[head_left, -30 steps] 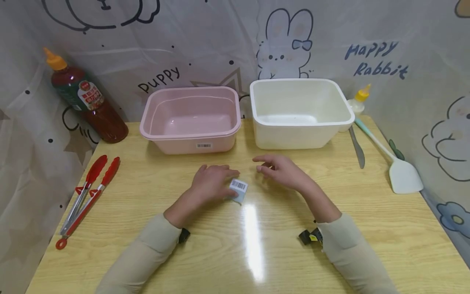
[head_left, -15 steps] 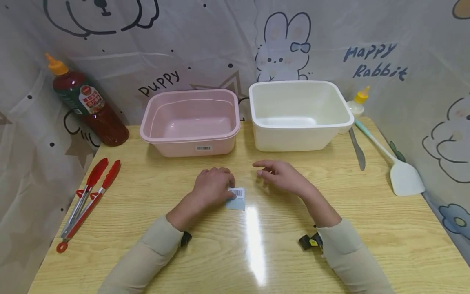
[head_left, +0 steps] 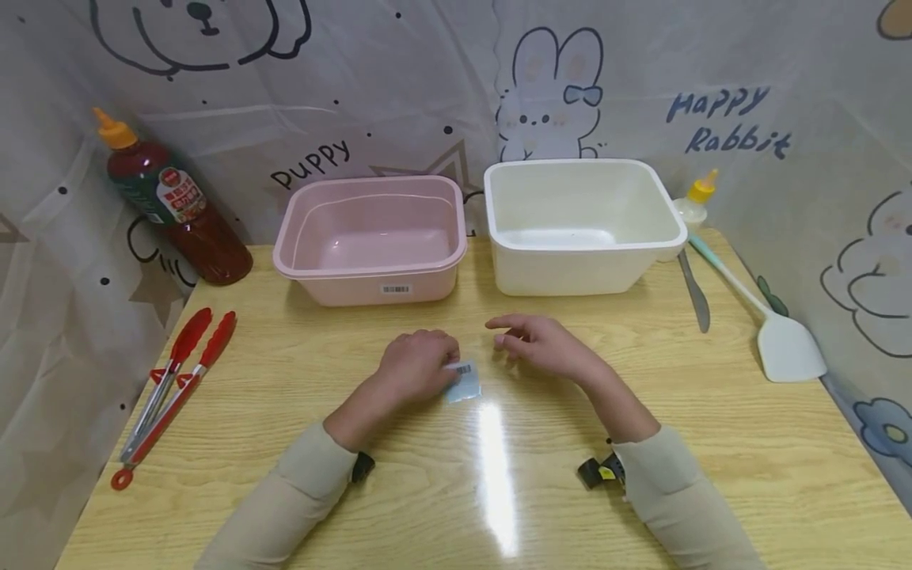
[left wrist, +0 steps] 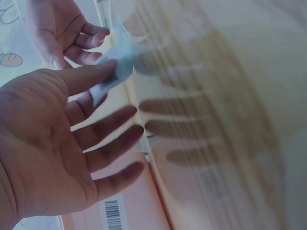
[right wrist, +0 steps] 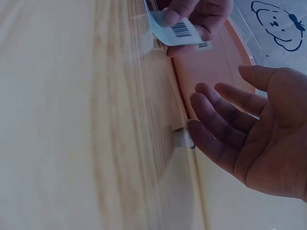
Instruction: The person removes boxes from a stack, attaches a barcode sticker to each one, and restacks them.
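My left hand [head_left: 416,366] pinches a small, thin light-blue piece with a barcode label [head_left: 465,386] just over the middle of the wooden table. In the left wrist view the thumb presses the blue piece [left wrist: 120,67] against the index finger, while the other fingers spread out. Its white barcode label [right wrist: 182,29] faces the camera in the right wrist view. My right hand [head_left: 545,344] holds nothing and hovers to the right of the blue piece, its fingers loosely bent [right wrist: 230,115].
A pink bin [head_left: 370,289] and a white bin [head_left: 570,273] stand at the back. To the left are red-tipped tongs [head_left: 174,396] and a red sauce bottle [head_left: 181,210]. On the right lie a spatula [head_left: 791,348] and a knife [head_left: 694,293], near a small yellow-capped bottle [head_left: 694,202].
The blue piece has tilted and turned in my left hand, whose fingers have drawn in closer around its edge. My right hand has barely moved.
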### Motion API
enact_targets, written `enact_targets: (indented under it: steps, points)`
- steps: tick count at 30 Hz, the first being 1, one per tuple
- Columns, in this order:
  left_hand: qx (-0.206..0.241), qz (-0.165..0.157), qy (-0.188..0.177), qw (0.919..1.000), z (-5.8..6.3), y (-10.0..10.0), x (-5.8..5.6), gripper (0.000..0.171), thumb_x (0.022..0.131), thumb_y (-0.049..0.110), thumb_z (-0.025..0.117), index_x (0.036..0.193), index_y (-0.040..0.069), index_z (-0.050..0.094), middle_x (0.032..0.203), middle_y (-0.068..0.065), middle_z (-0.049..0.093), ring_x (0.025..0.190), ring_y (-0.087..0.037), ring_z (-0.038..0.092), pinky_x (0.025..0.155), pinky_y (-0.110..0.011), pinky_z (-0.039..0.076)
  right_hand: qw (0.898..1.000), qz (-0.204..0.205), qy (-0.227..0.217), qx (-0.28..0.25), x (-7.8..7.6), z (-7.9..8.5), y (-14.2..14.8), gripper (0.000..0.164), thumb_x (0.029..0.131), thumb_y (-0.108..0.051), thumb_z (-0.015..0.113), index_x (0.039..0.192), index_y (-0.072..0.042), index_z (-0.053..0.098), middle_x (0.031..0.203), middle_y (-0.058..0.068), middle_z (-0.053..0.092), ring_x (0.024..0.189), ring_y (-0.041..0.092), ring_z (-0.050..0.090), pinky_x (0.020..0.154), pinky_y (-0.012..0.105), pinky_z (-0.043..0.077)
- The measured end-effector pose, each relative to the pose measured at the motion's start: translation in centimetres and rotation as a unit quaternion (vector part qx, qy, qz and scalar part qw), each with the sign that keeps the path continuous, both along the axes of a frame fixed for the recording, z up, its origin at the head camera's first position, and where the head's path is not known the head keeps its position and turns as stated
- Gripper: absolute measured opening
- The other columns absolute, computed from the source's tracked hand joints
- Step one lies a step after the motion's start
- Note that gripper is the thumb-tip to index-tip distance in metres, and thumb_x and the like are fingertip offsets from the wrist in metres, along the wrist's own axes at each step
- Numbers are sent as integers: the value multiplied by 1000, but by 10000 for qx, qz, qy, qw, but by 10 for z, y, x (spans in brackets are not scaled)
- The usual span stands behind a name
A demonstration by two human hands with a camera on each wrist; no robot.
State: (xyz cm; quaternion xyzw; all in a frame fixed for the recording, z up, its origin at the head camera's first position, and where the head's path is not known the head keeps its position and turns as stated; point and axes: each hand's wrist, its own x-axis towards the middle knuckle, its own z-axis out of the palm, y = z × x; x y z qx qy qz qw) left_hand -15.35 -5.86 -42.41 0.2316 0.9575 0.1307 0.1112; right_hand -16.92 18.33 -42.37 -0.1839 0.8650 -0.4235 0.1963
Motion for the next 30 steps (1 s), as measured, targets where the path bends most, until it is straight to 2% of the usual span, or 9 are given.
enact_targets:
  steps: [4,9,13,17,21,24,28,30]
  points:
    - [522,265,-384,9975,2,1,0,12,94,34,72,86,26,66,86,8,67,75,-14,58,64,-34,45,9999,77,-63,-72,2,-2,-3,42,105,-27,58,143,-11,58,109,12,75,84,22,72,75,33,57]
    - [1002,401,-705,9917,7,5,-5,8,95,34,71,95,26,70,86,9,68,76,-13,59,66,-31,44,9993,244,-127,-264,3,-5,-8,40,103,-24,61,140,-10,60,111,11,75,84,23,73,77,32,58]
    - [1402,635,-893,9840,14,8,-10,9,95,36,71,99,28,71,88,9,68,78,-13,60,70,-31,46,9996,174,108,-215,4,-4,-12,24,101,-23,62,121,-12,71,103,7,75,83,20,69,73,32,56]
    - [2152,912,-954,9676,18,8,-14,21,94,35,74,113,30,68,92,6,68,73,-14,62,64,-31,49,9991,-188,217,-306,3,0,-13,14,101,-21,63,102,-10,72,94,7,73,83,19,65,74,34,56]
    - [3024,821,-724,9469,18,8,-15,43,93,26,75,134,31,61,96,3,68,71,-15,63,57,-30,50,9950,-637,-58,-762,0,5,-9,19,102,-19,61,105,-2,69,102,15,73,87,20,69,82,43,61]
    - [3396,646,-594,9365,18,9,-15,48,93,20,75,138,30,60,96,0,69,71,-16,63,57,-29,51,9903,-903,-228,-1029,-2,10,-4,24,103,-20,59,111,2,66,110,20,73,88,21,71,87,49,60]
    - [3547,581,-647,9309,18,13,-15,46,93,18,75,137,27,63,98,-2,69,72,-15,62,57,-27,50,9862,-980,-414,-1268,-1,14,-2,25,102,-20,60,113,2,65,108,19,74,86,21,72,90,54,57]
    - [3539,612,-706,9306,18,14,-14,45,93,19,74,137,25,64,99,-3,69,72,-15,62,57,-26,50,9843,-940,-504,-1404,0,15,-3,24,102,-20,60,112,2,66,106,19,75,85,22,72,91,56,56]
